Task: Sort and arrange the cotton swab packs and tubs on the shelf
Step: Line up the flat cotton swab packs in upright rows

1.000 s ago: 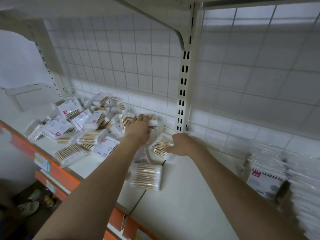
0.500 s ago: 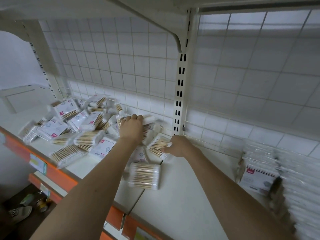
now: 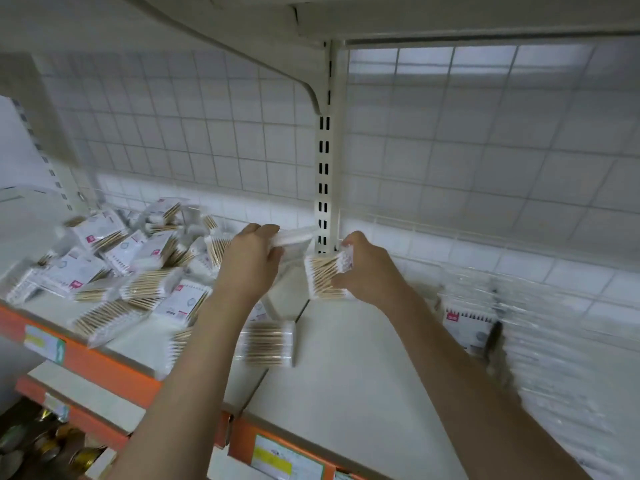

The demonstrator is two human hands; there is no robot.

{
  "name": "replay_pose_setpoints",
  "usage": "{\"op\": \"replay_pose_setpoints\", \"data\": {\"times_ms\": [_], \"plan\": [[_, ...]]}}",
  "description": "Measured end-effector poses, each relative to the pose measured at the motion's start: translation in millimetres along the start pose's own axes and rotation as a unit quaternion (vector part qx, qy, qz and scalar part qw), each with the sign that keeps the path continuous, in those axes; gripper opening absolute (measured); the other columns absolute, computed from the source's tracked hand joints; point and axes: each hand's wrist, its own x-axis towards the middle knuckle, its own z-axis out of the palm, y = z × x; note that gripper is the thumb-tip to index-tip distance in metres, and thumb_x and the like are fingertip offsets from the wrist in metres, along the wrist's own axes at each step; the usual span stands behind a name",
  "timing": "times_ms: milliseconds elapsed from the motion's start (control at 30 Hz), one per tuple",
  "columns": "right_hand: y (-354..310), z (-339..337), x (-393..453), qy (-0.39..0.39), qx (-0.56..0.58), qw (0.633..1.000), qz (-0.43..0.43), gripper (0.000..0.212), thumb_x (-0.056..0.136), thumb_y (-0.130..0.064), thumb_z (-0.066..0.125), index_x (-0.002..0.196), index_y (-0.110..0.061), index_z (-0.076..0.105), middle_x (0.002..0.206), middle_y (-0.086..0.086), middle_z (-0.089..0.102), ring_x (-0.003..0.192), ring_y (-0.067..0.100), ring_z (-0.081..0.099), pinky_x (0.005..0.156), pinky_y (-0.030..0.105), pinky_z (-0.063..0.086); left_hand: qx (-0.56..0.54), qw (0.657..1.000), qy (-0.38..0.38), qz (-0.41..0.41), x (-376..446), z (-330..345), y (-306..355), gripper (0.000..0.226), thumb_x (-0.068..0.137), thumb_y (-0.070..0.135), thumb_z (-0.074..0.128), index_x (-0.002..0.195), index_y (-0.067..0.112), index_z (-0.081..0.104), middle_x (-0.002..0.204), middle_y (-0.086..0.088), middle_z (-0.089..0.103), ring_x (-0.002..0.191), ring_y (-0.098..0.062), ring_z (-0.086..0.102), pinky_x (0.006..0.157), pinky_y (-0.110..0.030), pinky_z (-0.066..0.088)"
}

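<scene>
**Two packs in hand, one per side**

Both lifted just above the white shelf board, near the slotted cream upright. Left hand curled round a clear pack with white swab tips, fingers over its top edge. Right hand wrapped round a clear pack of wooden-stick cotton swabs, thumb underneath.

Best done like so:
- Keep grips firm but light; thin film likely to slip or crumple.
- Turn both packs the same way before setting down.
- Carry toward the neat row of clear packs at right, well apart from the jumbled heap of swab packs at left.
- Mind the clear round tub of swabs lying on its side below the left forearm; easily knocked and rolled.
</scene>
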Motion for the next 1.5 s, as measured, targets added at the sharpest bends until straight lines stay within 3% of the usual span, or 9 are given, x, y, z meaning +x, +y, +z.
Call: {"op": "replay_pose_setpoints", "data": {"times_ms": [100, 200, 333, 633, 767, 933, 1100, 1233, 1500], "plan": [[8.3, -18.5, -18.5, 0.027, -0.017, 0.999, 0.012, 0.054, 0.076, -0.005, 0.066, 0.122, -0.015, 0.039, 0.102, 0.009, 0.058, 0.085, 0.026, 0.059, 0.059, 0.028, 0.045, -0.037, 0.999, 0.011, 0.02, -15.7, -2.2, 23.7, 0.036, 0.084, 0.006, 0.063, 0.12, 0.002, 0.059, 0.106, -0.018, 0.064, 0.093, -0.035, 0.06, 0.081, -0.036, 0.045], [18.5, -41.6, -40.9, 0.049, -0.061, 0.997, 0.007, 0.048, 0.075, -0.007, 0.068, 0.117, -0.014, 0.048, 0.105, 0.008, 0.06, 0.089, 0.025, 0.06, 0.061, 0.028, 0.047, -0.075, 0.997, 0.02, 0.021, -30.8, -2.7, 45.0, 0.034, 0.084, 0.01, 0.064, 0.117, 0.008, 0.058, 0.1, -0.011, 0.066, 0.09, -0.028, 0.062, 0.073, -0.027, 0.042], [35.5, -74.5, -65.1, 0.057, -0.127, 0.99, -0.029, 0.035, 0.072, -0.009, 0.067, 0.105, -0.016, 0.058, 0.095, 0.0, 0.062, 0.087, 0.018, 0.058, 0.069, 0.027, 0.045, -0.131, 0.991, 0.006, 0.018, -48.8, -1.1, 64.6, 0.027, 0.083, 0.011, 0.066, 0.109, 0.011, 0.057, 0.088, -0.007, 0.066, 0.081, -0.024, 0.062, 0.071, -0.032, 0.048], [69.6, -99.4, -93.8, 0.006, -0.258, 0.966, -0.014, 0.044, 0.085, -0.009, 0.054, 0.126, -0.025, 0.053, 0.115, -0.002, 0.056, 0.109, 0.017, 0.051, 0.085, 0.022, 0.036, -0.174, 0.983, -0.053, 0.027, -72.5, 30.7, 96.3, 0.027, 0.082, 0.01, 0.068, 0.108, 0.011, 0.062, 0.096, 0.005, 0.054, 0.074, -0.015, 0.06, 0.075, -0.034, 0.052], [79.5, -95.0, -96.5, 0.007, -0.268, 0.963, 0.01, 0.044, 0.085, -0.007, 0.055, 0.125, -0.022, 0.05, 0.117, 0.0, 0.058, 0.109, 0.019, 0.052, 0.089, 0.028, 0.041, -0.184, 0.979, -0.079, 0.03, -81.8, 45.9, 104.1, 0.025, 0.08, 0.007, 0.068, 0.104, 0.011, 0.064, 0.096, 0.0, 0.058, 0.073, -0.015, 0.059, 0.074, -0.034, 0.052], [90.4, -89.8, -93.6, 0.015, -0.291, 0.957, 0.017, 0.038, 0.084, -0.003, 0.05, 0.118, -0.018, 0.052, 0.112, 0.0, 0.057, 0.103, 0.019, 0.051, 0.083, 0.028, 0.042, -0.188, 0.976, -0.105, 0.023, -92.0, 57.5, 109.8, 0.028, 0.083, 0.01, 0.065, 0.111, 0.014, 0.063, 0.095, 0.007, 0.054, 0.079, -0.009, 0.054, 0.071, -0.019, 0.04], [95.3, -86.6, -92.9, 0.023, -0.28, 0.96, 0.008, 0.038, 0.085, 0.002, 0.045, 0.115, -0.019, 0.055, 0.109, 0.001, 0.05, 0.099, 0.02, 0.049, 0.074, 0.023, 0.036, -0.209, 0.971, -0.114, 0.027, -94.0, 63.0, 112.0, 0.032, 0.082, 0.008, 0.066, 0.114, 0.014, 0.062, 0.096, 0.007, 0.054, 0.081, -0.012, 0.057, 0.077, -0.033, 0.051], [96.1, -83.8, -90.9, 0.019, -0.275, 0.961, 0.01, 0.043, 0.082, 0.004, 0.044, 0.118, -0.016, 0.055, 0.111, 0.004, 0.051, 0.101, 0.022, 0.05, 0.074, 0.02, 0.031, -0.219, 0.968, -0.115, 0.041, -95.0, 65.6, 114.6, 0.032, 0.082, 0.005, 0.065, 0.112, 0.018, 0.063, 0.095, 0.007, 0.054, 0.079, -0.013, 0.06, 0.075, -0.034, 0.053], [99.2, -92.9, -101.0, 0.072, -0.226, 0.971, 0.028, 0.035, 0.089, -0.009, 0.045, 0.122, -0.017, 0.053, 0.119, 0.002, 0.06, 0.114, 0.019, 0.047, 0.094, 0.029, 0.04, -0.229, 0.961, -0.146, 0.054, -99.6, 75.7, 129.3, 0.026, 0.082, 0.006, 0.065, 0.106, 0.016, 0.064, 0.095, 0.002, 0.059, 0.078, -0.016, 0.061, 0.075, -0.039, 0.053]]}}
